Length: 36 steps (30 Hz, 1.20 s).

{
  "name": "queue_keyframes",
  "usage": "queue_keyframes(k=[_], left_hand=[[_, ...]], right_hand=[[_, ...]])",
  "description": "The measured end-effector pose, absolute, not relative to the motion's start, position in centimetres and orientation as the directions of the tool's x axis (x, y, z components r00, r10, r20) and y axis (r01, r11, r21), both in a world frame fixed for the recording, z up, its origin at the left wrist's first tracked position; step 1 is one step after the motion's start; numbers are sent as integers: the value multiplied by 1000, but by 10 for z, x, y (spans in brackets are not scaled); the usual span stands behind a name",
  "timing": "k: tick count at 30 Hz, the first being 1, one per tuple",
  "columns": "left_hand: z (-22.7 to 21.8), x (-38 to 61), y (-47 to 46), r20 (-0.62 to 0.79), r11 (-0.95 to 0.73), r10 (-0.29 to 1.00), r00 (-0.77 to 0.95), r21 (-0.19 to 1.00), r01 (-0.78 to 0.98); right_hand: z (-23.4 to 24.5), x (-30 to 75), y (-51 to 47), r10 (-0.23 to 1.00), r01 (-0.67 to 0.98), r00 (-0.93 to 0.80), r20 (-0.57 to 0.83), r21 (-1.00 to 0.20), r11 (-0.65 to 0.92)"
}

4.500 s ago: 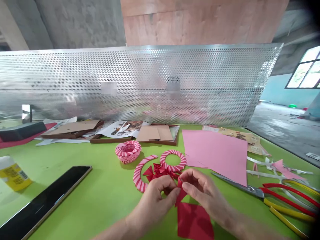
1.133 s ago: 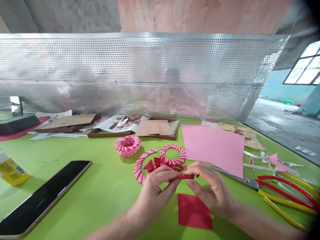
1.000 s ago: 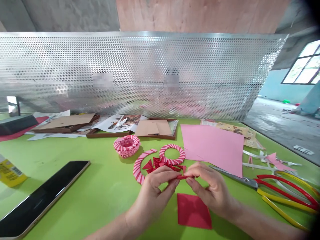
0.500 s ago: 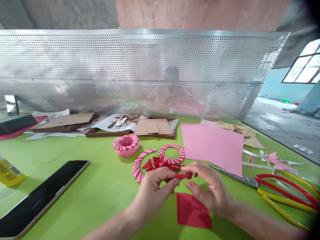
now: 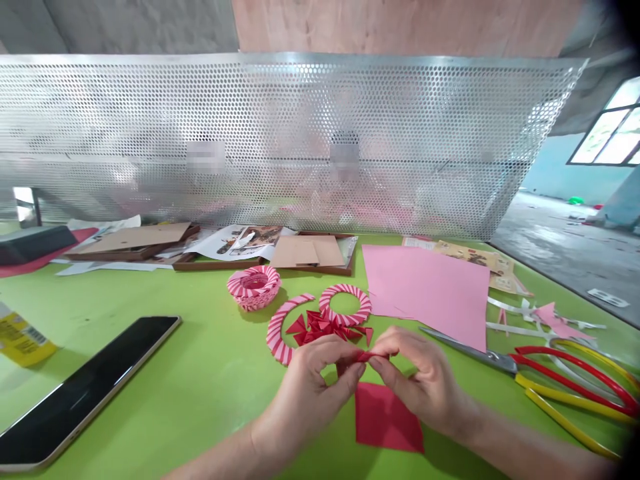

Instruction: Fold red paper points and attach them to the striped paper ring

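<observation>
A small folded piece of red paper (image 5: 364,357) is pinched between my two hands. My left hand (image 5: 320,377) grips its left end with thumb and fingers, and my right hand (image 5: 417,373) grips its right end; the fingers hide much of it. Just below lies a flat red paper square (image 5: 387,420) on the green table. Behind my hands is a heap of folded red paper pieces (image 5: 325,328). Around it lie a striped pink curved strip (image 5: 279,332), a striped pink ring (image 5: 345,305) and a stack of striped rings (image 5: 254,288).
A pink paper sheet (image 5: 427,283) lies behind my right hand, with large scissors (image 5: 505,361) to the right. At left are a phone (image 5: 90,390) and a yellow packet (image 5: 25,340). Brown frames (image 5: 310,253) line the back beneath a perforated metal screen (image 5: 280,147).
My right thumb and fingers have closed on the red paper; before, they were apart near it. My hands are now closer together. The view has shifted slightly.
</observation>
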<state>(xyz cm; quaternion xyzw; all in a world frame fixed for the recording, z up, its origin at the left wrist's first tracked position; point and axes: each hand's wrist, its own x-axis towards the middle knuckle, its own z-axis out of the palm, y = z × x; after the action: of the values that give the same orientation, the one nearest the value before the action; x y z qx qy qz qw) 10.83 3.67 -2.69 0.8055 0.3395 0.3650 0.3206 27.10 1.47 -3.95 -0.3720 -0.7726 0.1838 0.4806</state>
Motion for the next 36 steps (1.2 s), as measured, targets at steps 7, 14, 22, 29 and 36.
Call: queue_keyframes(k=[7,14,22,29,36], left_hand=[[-28,107,38,341,-589,764,548,716,375],[-29,107,36,343,-648,698,629,677,350],[-26,108,31,327,-643,682,654,693,325],[-29,108,32,392,-689,684,616,626,366],[-28,106,31,374,-657,716,590,646,389]], right_hand=[[-40,272,15,784,385,-269,560,-684,620],[-41,273,17,722,404,-336,605,-600,691],[-35,272,10,702,407,-349,620,-575,710],[-41,275,13,774,393,-314,550,-666,633],[-42,275,11,779,440,-268,567,-647,623]])
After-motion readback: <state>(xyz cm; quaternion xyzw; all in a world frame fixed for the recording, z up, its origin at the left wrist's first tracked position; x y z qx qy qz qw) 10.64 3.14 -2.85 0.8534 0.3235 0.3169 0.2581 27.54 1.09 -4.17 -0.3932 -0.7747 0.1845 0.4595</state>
